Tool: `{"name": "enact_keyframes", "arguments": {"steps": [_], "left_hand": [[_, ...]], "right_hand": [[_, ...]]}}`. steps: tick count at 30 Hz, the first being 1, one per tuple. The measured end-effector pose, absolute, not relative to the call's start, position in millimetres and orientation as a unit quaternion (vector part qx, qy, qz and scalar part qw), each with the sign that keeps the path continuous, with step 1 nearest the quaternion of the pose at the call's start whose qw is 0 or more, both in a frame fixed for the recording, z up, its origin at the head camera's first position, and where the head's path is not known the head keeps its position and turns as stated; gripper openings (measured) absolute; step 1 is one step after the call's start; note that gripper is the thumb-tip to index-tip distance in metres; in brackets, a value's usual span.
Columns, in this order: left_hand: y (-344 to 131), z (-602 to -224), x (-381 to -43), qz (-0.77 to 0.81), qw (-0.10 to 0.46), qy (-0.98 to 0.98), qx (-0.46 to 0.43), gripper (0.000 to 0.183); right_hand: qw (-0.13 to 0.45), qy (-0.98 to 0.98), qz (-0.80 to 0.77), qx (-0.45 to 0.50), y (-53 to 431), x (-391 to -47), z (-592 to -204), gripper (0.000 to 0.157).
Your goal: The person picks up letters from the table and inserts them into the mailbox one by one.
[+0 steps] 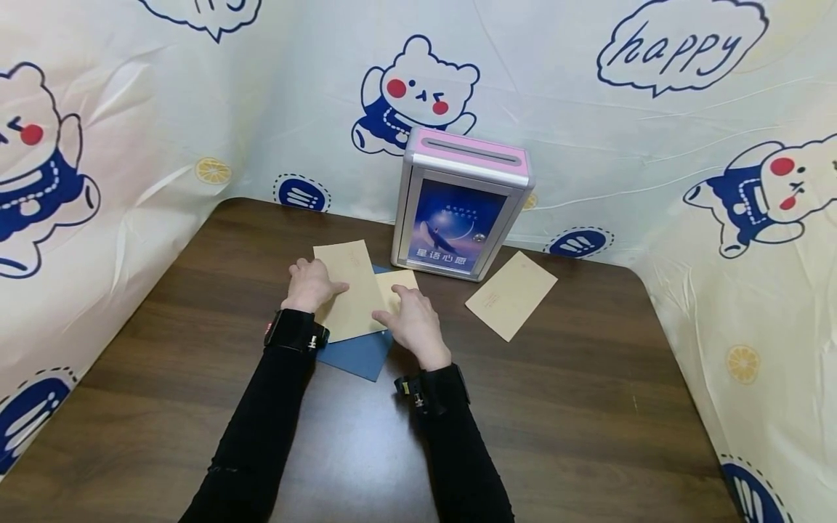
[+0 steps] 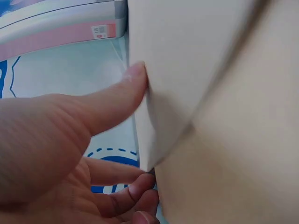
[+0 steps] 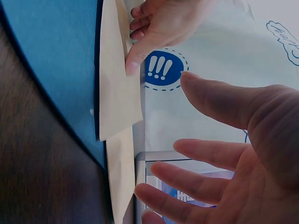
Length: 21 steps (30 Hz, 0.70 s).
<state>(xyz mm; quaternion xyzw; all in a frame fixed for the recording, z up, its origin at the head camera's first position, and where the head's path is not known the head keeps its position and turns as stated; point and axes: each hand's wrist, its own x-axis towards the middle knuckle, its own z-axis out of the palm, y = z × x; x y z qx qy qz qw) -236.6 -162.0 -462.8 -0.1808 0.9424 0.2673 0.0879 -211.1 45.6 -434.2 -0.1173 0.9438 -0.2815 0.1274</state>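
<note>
A cream envelope (image 1: 351, 290) lies at a slant over a blue sheet (image 1: 358, 356), with a second cream envelope (image 1: 404, 277) partly under it. My left hand (image 1: 312, 285) pinches the top envelope at its left side, thumb on the upper face and fingers at the edge; the left wrist view shows the thumb (image 2: 117, 100) against the paper (image 2: 177, 56). Over the right side of the pile hovers my right hand (image 1: 415, 323), its fingers spread and nothing between them. The right wrist view has these fingers (image 3: 196, 179) apart from the envelopes.
Behind the pile stands a silver-framed box (image 1: 458, 211) with a slotted pink top and a blue poster front. A separate cream envelope (image 1: 511, 296) lies to its right on the brown wooden table (image 1: 575, 407). Printed cloth (image 1: 562, 131) encloses the back and sides.
</note>
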Motion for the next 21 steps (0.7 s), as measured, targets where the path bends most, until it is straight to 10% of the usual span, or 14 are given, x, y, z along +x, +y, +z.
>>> {"name": "enact_keyframes", "arguments": {"steps": [21], "left_hand": [[-178, -465, -238, 0.269, 0.114, 0.940, -0.174, 0.064]], "right_hand": [[0.150, 0.934, -0.304, -0.116, 37, -210, -443, 0.066]]}}
